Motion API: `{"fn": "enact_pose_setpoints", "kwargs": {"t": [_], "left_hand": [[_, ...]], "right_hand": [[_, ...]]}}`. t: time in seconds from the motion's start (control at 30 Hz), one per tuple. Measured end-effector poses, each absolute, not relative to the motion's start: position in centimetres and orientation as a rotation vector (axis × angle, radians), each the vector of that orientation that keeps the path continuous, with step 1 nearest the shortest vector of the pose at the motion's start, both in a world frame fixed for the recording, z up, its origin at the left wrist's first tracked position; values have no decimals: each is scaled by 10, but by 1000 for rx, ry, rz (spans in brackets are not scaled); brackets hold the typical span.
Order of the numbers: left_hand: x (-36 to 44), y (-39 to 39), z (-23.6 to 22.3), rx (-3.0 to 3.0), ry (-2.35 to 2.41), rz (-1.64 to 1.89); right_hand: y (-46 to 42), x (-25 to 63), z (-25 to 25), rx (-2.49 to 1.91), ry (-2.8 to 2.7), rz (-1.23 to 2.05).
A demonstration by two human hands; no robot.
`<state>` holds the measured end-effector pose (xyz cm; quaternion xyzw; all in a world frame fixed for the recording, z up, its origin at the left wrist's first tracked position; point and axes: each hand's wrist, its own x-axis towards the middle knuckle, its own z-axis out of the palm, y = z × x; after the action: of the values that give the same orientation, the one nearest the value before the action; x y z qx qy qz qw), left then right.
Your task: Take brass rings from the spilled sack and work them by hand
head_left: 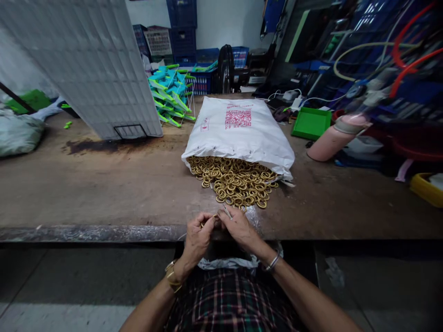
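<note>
A white sack (238,131) lies on the brown workbench (104,184), its mouth toward me, spilling a pile of several gold-coloured rings (233,182). Both my hands meet at the bench's front edge, just below the pile. My left hand (197,237) is closed in a pinch on a gold ring. My right hand (238,228) is closed around a thin metal tool whose tip points up toward the pile. A clear plastic bag (230,263) lies in my lap under the hands.
A large grey ribbed panel (93,60) leans at the back left. Teal and green plastic parts (171,94) sit behind it. A green tray (311,123), a pink bottle (332,140), hoses and blue crates stand at the right and back. A yellow bin (427,188) is far right.
</note>
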<state>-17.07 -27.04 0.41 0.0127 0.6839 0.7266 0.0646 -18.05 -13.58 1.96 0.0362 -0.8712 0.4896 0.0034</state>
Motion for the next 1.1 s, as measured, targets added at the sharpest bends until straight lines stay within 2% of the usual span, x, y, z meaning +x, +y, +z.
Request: {"fn": "enact_pose_setpoints", "kwargs": {"t": [0.17, 0.4, 0.7, 0.97, 1.1], "left_hand": [[-168, -270, 10, 92, 2059, 2139], [-168, -271, 8, -41, 1619, 2157], [-166, -269, 9, -46, 1521, 2190], [-167, -271, 4, 26, 1649, 2179], [-168, -271, 3, 66, 1709, 2162]], "right_hand": [[-136, -179, 20, 26, -2758, 1695], [-136, -178, 18, 66, -2681, 1618], [-133, -176, 20, 91, -2646, 1674], [-126, -168, 16, 338, -2904, 982], [-128, -165, 18, 426, -2972, 816]]}}
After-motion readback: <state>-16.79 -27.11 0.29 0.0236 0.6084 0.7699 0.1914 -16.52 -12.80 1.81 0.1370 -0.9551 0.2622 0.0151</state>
